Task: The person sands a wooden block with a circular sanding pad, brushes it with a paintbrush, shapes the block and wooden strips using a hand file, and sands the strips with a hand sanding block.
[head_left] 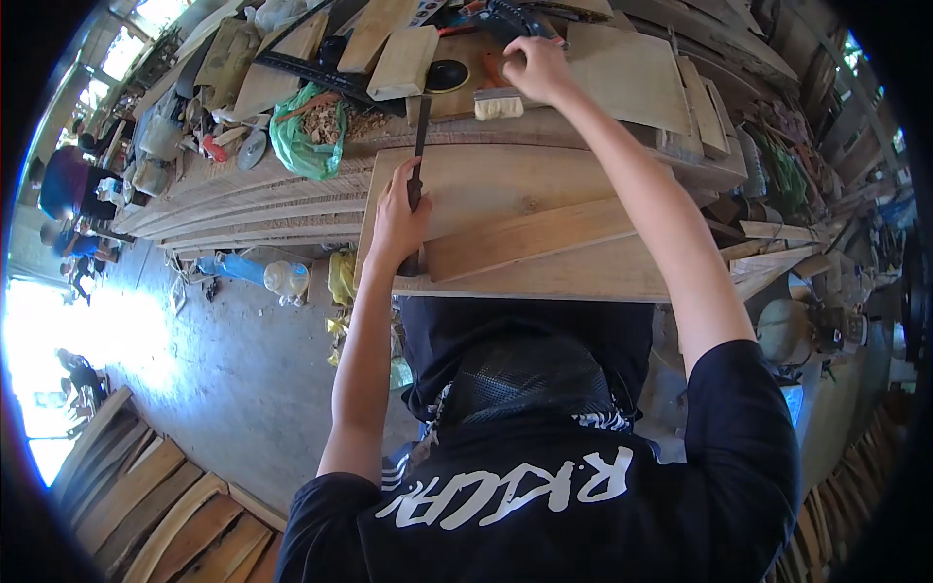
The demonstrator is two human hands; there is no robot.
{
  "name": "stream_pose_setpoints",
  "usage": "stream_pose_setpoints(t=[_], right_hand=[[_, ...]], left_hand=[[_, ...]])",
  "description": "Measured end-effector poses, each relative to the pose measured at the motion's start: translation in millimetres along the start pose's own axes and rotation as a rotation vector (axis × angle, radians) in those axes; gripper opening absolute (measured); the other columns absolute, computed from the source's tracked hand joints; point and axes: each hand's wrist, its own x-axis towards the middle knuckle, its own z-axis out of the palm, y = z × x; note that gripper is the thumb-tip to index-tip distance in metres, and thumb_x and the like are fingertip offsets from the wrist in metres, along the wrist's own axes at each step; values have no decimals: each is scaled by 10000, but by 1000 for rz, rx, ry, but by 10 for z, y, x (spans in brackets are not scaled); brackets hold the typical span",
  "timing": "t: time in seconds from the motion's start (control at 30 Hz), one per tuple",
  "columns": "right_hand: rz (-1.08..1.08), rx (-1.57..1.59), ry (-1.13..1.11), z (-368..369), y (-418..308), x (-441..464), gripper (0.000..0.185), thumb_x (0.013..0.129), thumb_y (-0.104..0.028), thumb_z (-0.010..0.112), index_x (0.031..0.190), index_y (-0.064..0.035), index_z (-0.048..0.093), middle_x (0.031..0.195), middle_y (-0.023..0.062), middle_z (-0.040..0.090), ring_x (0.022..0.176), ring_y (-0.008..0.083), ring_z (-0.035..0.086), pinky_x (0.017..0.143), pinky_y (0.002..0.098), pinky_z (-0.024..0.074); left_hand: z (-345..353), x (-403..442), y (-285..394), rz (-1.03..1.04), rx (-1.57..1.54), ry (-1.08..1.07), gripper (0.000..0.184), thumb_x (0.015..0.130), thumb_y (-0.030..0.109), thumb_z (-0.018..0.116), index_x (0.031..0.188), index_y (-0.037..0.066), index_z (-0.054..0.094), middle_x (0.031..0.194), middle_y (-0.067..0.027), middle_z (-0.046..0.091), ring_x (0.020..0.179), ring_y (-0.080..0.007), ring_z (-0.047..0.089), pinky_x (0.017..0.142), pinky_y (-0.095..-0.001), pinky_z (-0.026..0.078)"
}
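My left hand [398, 216] is closed around a long, narrow dark tool [422, 131] that looks like a file or chisel, its blade pointing away from me. Under that hand lies a wide wooden board [486, 180], with a narrower wooden strip [535, 239] slanting across it. Farther off, my right hand [539, 73] has its thumb and forefinger curled together beside a black object [510, 19]; whatever they hold, if anything, is hidden. Just left of the right hand is a flat brush [498, 103] with pale bristles and a reddish handle.
A green plastic bag [311, 131] of shavings lies at the left of the bench. Nearby are a round black item [447, 75], a wooden block [403, 63] and a broad pale board [632, 78]. Stacked planks [185, 496] stand lower left; people [78, 185] are at far left.
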Motion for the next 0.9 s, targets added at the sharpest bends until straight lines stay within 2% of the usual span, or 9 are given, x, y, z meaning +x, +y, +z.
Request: stream_pose_setpoints(t=[0.17, 0.27, 0.4, 0.43, 0.53, 0.63, 0.73, 0.77, 0.9], right_hand=[[208, -218, 96, 163, 323, 505, 510, 891, -380, 667, 1395, -329, 607, 1592, 242, 394, 1475, 479, 341, 1156, 579, 383], [178, -291, 13, 255, 473, 733, 587, 897, -401, 656, 1472, -419, 535, 1637, 253, 313, 1491, 541, 268, 1204, 606, 318], [281, -320, -159, 205, 468, 927, 575, 906, -409, 644, 1473, -348, 569, 1588, 208, 417, 1481, 450, 350, 1159, 708, 306], [272, -358, -136, 166, 486, 937, 520, 922, -332, 646, 1440, -307, 611, 1509, 186, 519, 1408, 387, 478, 1162, 625, 364], [86, -237, 16, 202, 758, 1031, 464, 941, -200, 628, 1395, -292, 649, 1435, 186, 584, 1299, 372, 581, 1126, 509, 441], [16, -165, 125, -227, 457, 769, 455, 921, -96, 583, 1342, -240, 680, 1172, 222, 705, 1164, 405, 628, 1018, 480, 508], [40, 22, 214, -476, 419, 387, 433, 932, -75, 558, 1321, -217, 686, 1065, 220, 726, 1096, 401, 652, 978, 487, 514], [-125, 14, 336, -471, 565, 234, 457, 940, -70, 564, 1366, -218, 639, 1135, 210, 710, 1096, 398, 656, 977, 487, 516], [-48, 230, 317, -967, 240, -857, 568, 921, -47, 605, 1464, -183, 512, 1308, 218, 647, 1168, 411, 644, 1026, 469, 504]], left_hand=[[-101, -13, -21, -48, -40, -70, 647, 909, 165, 708, 1498, 128, 442, 1051, -210, 651, 997, -401, 643, 902, -472, 503], [-124, -106, -20, -8, -11, -51, 668, 909, 201, 726, 1505, 123, 435, 1015, -201, 652, 957, -390, 650, 874, -465, 511], [-223, -266, 43, -105, 49, -64, 721, 891, 222, 756, 1527, 121, 432, 911, -156, 654, 810, -327, 643, 773, -435, 514], [-213, -294, 18, -127, 30, -52, 723, 888, 215, 765, 1529, 126, 443, 878, -129, 640, 769, -285, 622, 736, -412, 505], [-154, -337, -53, -120, 42, 29, 653, 888, 180, 761, 1489, 108, 518, 788, -104, 627, 685, -240, 596, 667, -390, 487], [-138, -312, -24, -143, 25, 61, 570, 891, 161, 745, 1429, 67, 582, 766, -108, 615, 680, -226, 593, 656, -387, 477], [-50, -189, 14, -113, -19, 79, 587, 881, 151, 751, 1429, 37, 574, 769, -107, 609, 673, -220, 585, 655, -371, 475], [-49, -131, 140, -121, -12, 66, 622, 864, 123, 746, 1446, 20, 551, 775, -101, 611, 688, -208, 590, 663, -363, 477], [124, 124, 163, -98, -121, 58, 671, 828, 100, 684, 1463, -4, 493, 1000, -226, 697, 894, -372, 694, 800, -456, 529]])
